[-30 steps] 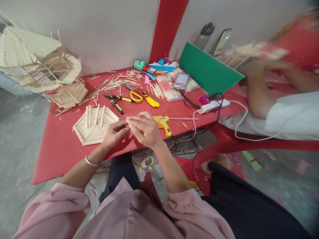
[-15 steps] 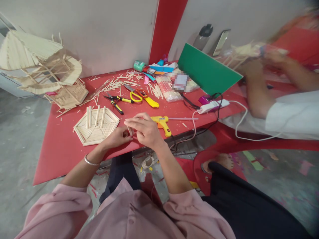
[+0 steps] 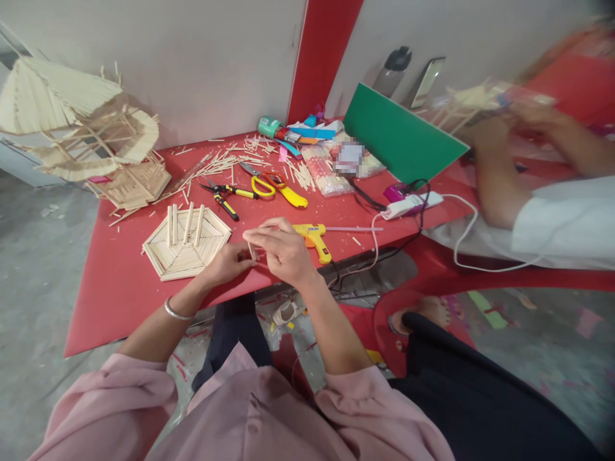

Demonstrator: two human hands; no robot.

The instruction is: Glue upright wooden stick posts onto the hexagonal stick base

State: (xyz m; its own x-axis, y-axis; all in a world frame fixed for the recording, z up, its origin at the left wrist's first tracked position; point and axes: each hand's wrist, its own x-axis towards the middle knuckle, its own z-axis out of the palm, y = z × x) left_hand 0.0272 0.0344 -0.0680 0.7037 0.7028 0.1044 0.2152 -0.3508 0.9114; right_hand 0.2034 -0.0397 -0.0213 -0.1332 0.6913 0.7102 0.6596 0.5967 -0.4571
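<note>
Short wooden sticks (image 3: 252, 250) stand nearly upright between my hands at the front edge of the red table. My left hand (image 3: 228, 263) rests on the table, its fingers closed at the lower end of the sticks. From above, my right hand (image 3: 281, 250) pinches their upper end. How many sticks are in the grip I cannot tell. Left of my hands lies a six-sided stick base (image 3: 166, 256), with several pale sticks (image 3: 187, 224) standing up from it. A yellow glue gun (image 3: 314, 241) lies just beyond my right hand, a clear glue stick (image 3: 353, 229) in its back end.
Black-and-yellow pliers (image 3: 225, 197) and yellow-handled scissors (image 3: 263, 184) lie behind the base, before loose sticks (image 3: 230, 160). A stick-built house model (image 3: 115, 147) stands at left. A green board (image 3: 401, 134), a power strip (image 3: 413, 203) with cables and another person's arms (image 3: 500, 166) are at right.
Both hands stay at the same spot, still on the sticks. My fingers have shifted only slightly; nothing else has visibly moved on the table.
</note>
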